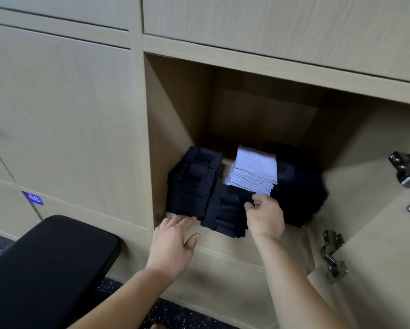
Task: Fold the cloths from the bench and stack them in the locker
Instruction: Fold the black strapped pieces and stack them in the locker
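While right hand grips navy stack, white stack just behind.

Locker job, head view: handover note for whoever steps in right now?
Left hand: open, flat on the locker's front edge, holding nothing.
Right hand: pinching the top of the front dark stack.
In the locker: tall dark stack at left, white stack behind, a dark heap at right.
Bench: no cloths on the visible part.
Left: release, check the rest of the bench.
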Motion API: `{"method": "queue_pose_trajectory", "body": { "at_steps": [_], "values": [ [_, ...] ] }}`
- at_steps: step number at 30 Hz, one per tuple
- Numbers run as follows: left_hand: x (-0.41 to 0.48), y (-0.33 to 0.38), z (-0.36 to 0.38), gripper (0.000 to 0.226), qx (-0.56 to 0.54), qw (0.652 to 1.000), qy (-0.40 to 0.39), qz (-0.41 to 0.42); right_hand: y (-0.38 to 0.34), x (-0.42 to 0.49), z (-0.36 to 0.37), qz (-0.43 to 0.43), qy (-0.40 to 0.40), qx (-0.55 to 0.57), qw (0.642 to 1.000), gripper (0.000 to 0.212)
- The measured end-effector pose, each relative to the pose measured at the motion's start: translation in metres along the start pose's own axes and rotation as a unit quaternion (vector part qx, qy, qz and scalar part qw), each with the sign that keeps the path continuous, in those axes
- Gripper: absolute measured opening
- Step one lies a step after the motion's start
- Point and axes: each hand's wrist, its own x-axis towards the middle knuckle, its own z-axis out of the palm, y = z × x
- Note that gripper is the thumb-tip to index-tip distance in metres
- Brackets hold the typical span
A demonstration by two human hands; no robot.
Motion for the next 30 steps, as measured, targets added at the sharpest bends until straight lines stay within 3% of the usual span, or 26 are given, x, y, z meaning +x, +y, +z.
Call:
{"method": "queue_pose_trajectory", "body": {
  "at_steps": [8, 13, 18, 21, 30],
  "values": [
    [-0.059, -0.009, -0.063, 0.047, 0.032, 0.999, 0.015, -0.019, -0.03, -0.084, -0.021, -0.091, -0.096, 0.003, 0.991, 0.046],
    [-0.116, -0.027, -0.118, 0.05, 0.066, 0.995, 0.047, -0.052, -0.059, -0.161, -0.025, -0.182, -0.168, -0.086, 0.965, 0.055],
    [-0.194, -0.06, -0.167, 0.051, 0.083, 0.988, 0.081, -0.103, -0.086, -0.25, -0.018, -0.281, -0.215, -0.141, 0.925, 0.044],
    [-0.251, -0.089, -0.194, 0.051, 0.095, 0.979, 0.106, -0.144, -0.099, -0.306, -0.002, -0.345, -0.247, -0.147, 0.894, 0.051],
    [-0.444, -0.184, -0.25, 0.05, 0.141, 0.925, 0.163, -0.314, -0.122, -0.488, 0.048, -0.517, -0.359, -0.145, 0.763, 0.058]
  ]
}}
